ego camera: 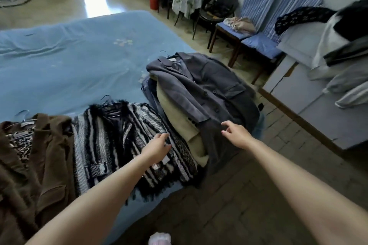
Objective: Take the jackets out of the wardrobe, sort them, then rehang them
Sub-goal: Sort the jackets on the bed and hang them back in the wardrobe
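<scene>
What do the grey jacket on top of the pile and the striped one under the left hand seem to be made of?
Grey jacket: looks like a smooth woven suiting, matte, with crisp lapels and pocket flaps; the fibre is unclear. Striped jacket: looks like a coarse, chunky tweed-like weave in black and white, with a fuzzy collar and frayed fringe at the hem.

Both hands, left hand (159,145) and right hand (237,133), reach over jackets (199,93) on the bed (69,55).

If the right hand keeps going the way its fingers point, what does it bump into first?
Probably the grey jacket on top of the pile: the right hand hovers open just at its lower edge, though depth is hard to judge.
</scene>
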